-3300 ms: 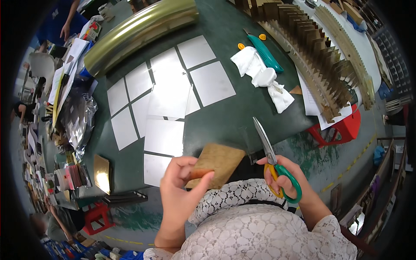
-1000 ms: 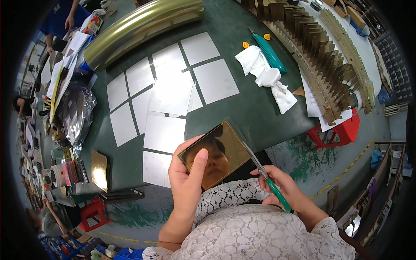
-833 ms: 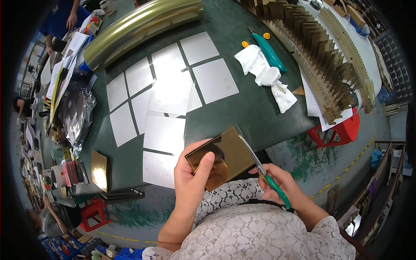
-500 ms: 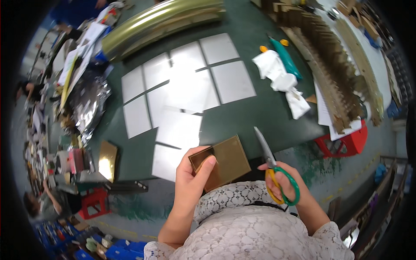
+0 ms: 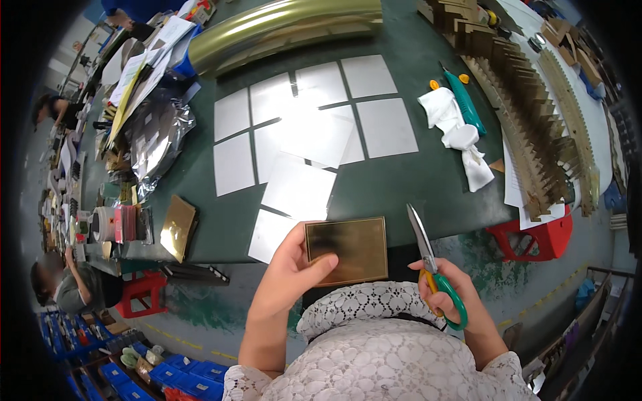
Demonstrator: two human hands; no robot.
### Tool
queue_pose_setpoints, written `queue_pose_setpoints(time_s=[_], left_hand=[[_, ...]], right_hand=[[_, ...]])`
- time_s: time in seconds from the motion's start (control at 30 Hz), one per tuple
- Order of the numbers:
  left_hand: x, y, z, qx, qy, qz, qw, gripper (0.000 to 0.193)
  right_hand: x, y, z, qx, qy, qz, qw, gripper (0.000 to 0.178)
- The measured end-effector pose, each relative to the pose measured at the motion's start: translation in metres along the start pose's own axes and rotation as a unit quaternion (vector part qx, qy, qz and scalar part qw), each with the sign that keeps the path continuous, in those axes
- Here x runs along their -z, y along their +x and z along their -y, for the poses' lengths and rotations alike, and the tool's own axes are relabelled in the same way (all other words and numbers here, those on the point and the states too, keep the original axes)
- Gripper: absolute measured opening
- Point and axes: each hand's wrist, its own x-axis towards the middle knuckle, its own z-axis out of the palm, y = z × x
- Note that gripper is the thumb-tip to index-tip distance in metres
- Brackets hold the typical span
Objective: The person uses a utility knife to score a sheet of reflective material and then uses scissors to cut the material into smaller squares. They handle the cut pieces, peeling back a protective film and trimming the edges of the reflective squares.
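Note:
Close in front of me, my left hand [image 5: 291, 269] grips a flat bronze-coloured rectangular plate [image 5: 358, 250] by its left side, the thumb lying across its face. A thin lighter line runs along the plate's border. To its right, my right hand [image 5: 456, 294] holds a pair of scissors [image 5: 421, 237] by yellow and green handles, with the blades pointing up and away. The blades look closed and do not touch the plate. Beyond my hands, several white square sheets [image 5: 386, 127] lie in rows on the dark green table [image 5: 374, 190], some overlapping and shining with glare.
A gold film roll [image 5: 287, 33] lies across the far side. White crumpled cloth [image 5: 461, 137] and a teal tool [image 5: 463, 100] lie at right, near toothed brown strips [image 5: 515, 127]. A stack of gold plates [image 5: 178, 227] sits at the left edge. Red stools [image 5: 535, 237] stand beside the table.
The plate has turned from tilted to nearly level with the picture. The scissors have shifted slightly right and down with my right hand. The whole view has shifted and turned a little.

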Motion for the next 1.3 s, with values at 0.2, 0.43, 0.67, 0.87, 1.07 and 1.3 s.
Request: queue_pose_setpoints(time_s=[0.2,0.43,0.67,0.87,1.07,1.3], left_hand=[[-0.007,0.008,-0.005,-0.044,0.053,-0.059,0.996,0.033],[-0.018,0.034,0.002,-0.059,-0.033,-0.134,0.989,0.019],[-0.04,0.042,0.001,-0.147,0.049,-0.19,0.969,0.016],[-0.05,0.042,0.007,-0.177,0.066,-0.197,0.962,0.016],[-0.056,0.041,0.007,-0.175,0.066,-0.197,0.962,0.017],[-0.052,0.041,0.01,-0.177,0.058,-0.184,0.965,0.017]], right_hand=[[0.009,-0.006,0.002,-0.019,0.009,0.017,1.0,0.057],[0.01,-0.01,-0.005,-0.023,-0.041,0.028,0.999,0.07],[0.012,-0.009,-0.017,0.027,-0.06,0.026,0.997,0.074],[0.014,-0.009,-0.013,0.019,-0.072,0.042,0.996,0.073],[0.014,-0.008,-0.013,0.026,-0.073,0.044,0.996,0.074],[0.014,-0.008,-0.014,0.019,-0.085,0.041,0.995,0.075]])
